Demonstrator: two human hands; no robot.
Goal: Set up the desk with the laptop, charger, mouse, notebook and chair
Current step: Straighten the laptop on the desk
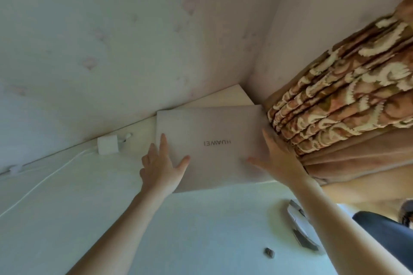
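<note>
A closed silver laptop (pixel 214 127) with a logo on its lid lies flat at the back of the pale desk (pixel 156 230), near the wall corner. My left hand (pixel 163 167) rests on its front left corner, fingers spread over the lid. My right hand (pixel 277 158) lies on its right side, thumb on the lid and fingers along the right edge. A white charger brick (pixel 107 144) sits left of the laptop against the wall, and its white cable (pixel 44 179) trails to the left across the desk. No mouse, notebook or chair can be made out.
A patterned brown curtain (pixel 344 100) hangs right beside the laptop's right edge. A small dark object (pixel 268 253) lies on the desk near the front. Something grey and white (pixel 301 225) lies at the desk's right edge. Walls close in behind.
</note>
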